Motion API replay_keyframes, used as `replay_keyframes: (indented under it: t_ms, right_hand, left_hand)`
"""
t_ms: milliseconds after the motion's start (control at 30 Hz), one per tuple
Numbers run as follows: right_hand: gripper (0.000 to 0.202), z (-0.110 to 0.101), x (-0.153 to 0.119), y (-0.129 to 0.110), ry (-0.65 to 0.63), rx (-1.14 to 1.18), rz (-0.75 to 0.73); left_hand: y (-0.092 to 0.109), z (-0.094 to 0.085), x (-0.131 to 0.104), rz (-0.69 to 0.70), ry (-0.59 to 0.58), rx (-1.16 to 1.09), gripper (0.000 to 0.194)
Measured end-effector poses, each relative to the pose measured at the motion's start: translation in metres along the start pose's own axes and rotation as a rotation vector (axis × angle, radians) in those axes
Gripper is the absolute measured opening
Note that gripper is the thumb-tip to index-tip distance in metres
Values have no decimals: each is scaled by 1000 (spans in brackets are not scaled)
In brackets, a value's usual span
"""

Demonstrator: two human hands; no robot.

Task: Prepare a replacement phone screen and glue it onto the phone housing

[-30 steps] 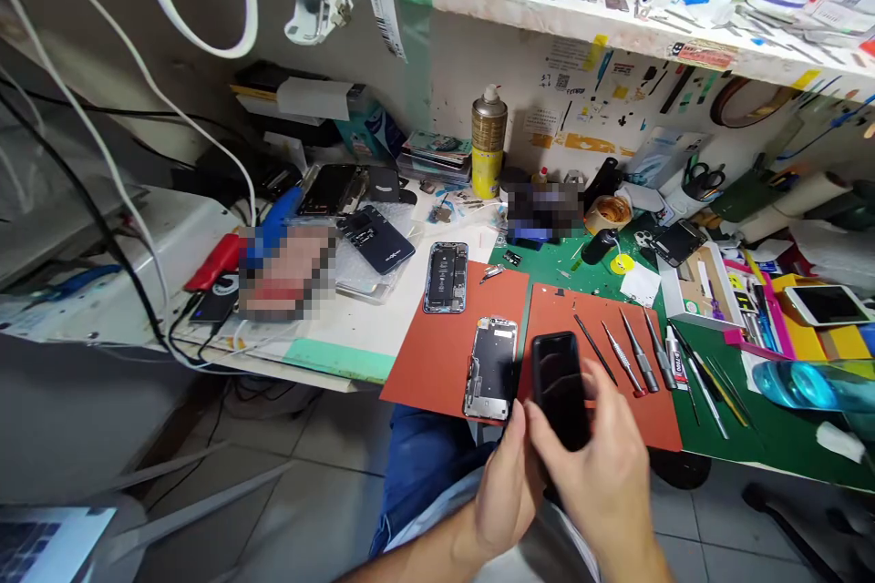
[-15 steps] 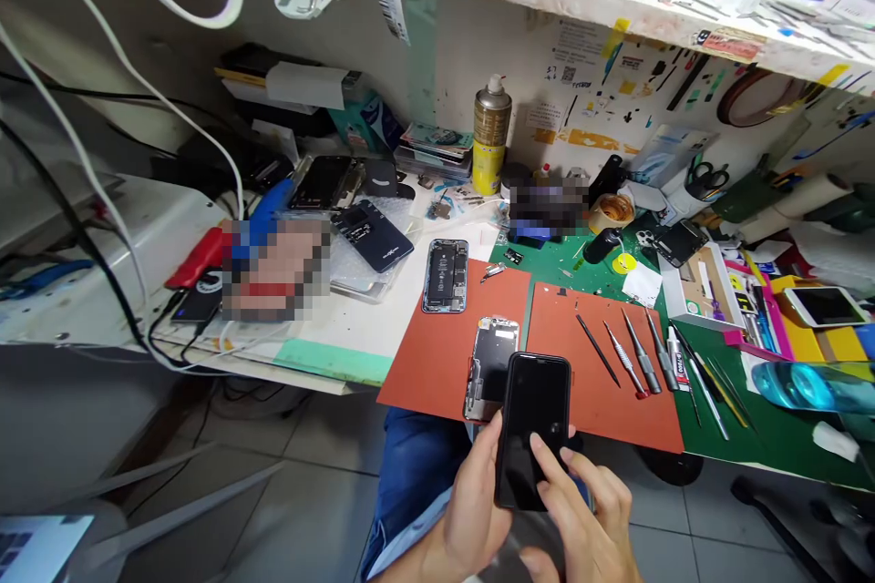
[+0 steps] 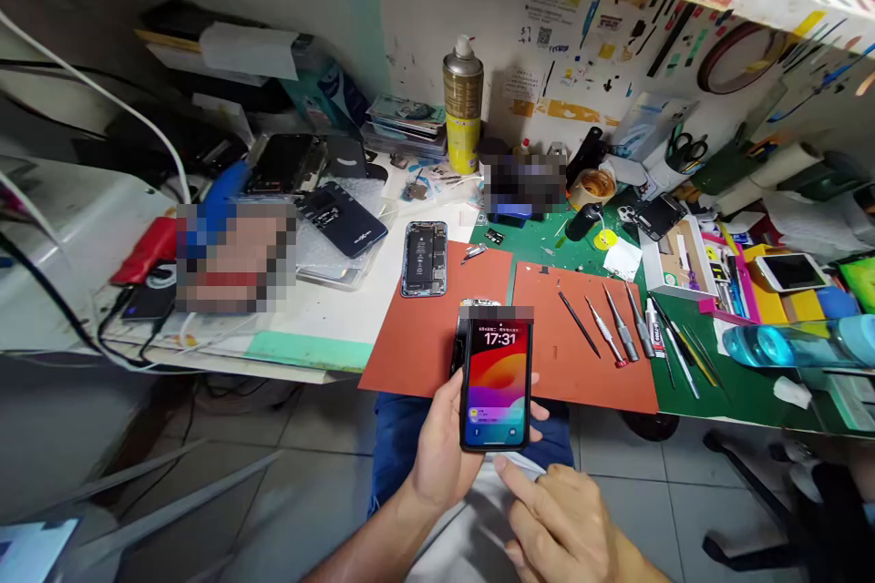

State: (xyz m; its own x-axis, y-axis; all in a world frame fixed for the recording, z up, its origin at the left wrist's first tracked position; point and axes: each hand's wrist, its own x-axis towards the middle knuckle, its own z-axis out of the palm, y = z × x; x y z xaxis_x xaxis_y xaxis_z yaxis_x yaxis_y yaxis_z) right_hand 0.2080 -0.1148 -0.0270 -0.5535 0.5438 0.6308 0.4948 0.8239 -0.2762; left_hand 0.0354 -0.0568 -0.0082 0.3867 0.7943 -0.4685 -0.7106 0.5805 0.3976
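Holding a black-cased phone (image 3: 497,387) from beneath and from the side, the left hand (image 3: 441,446) grasps it with the thumb on the left edge and fingertips showing past the right edge. The phone's screen is lit, reads 17:31 and faces the person, presumably for reading; the edge grip leaves the glass uncovered. Just below the phone, the right hand (image 3: 567,510) grasps nothing visible: its index finger is extended at the phone's lower edge, the other fingers curled. Whether that fingertip makes contact cannot be told. Directly beyond the left hand, the held phone obstructs sight of a detached display part (image 3: 480,301), only its top and left margins showing on the left red mat (image 3: 403,346). Farther beyond lies an uncovered phone body (image 3: 425,260), inner parts upward, apparently for access. Beyond and to the right of the right hand, the right red mat (image 3: 547,373) bears a dark slim tool (image 3: 579,324) and several screwdrivers (image 3: 622,323), laid side by side, probably for picking out singly. A white tube (image 3: 654,328) lies just beside them. Farther right, a blue bottle (image 3: 793,343) lies on its side; well beyond both hands, a spray can (image 3: 464,105) stands upright.
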Motion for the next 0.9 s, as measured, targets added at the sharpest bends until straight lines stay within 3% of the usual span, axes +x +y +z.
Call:
replay_keyframes:
  t_ms: [233, 600, 900]
  right_hand:
    - [21, -4, 12, 1, 5, 19, 111]
    - [18, -11, 22, -5, 172, -64, 159]
    - [20, -12, 25, -4, 130, -16, 167]
  left_hand:
    - [-3, -5, 0, 16, -42, -20, 65]
    - [-2, -8, -1, 16, -27, -11, 61]
    - [-1, -9, -3, 22, 1, 11, 60]
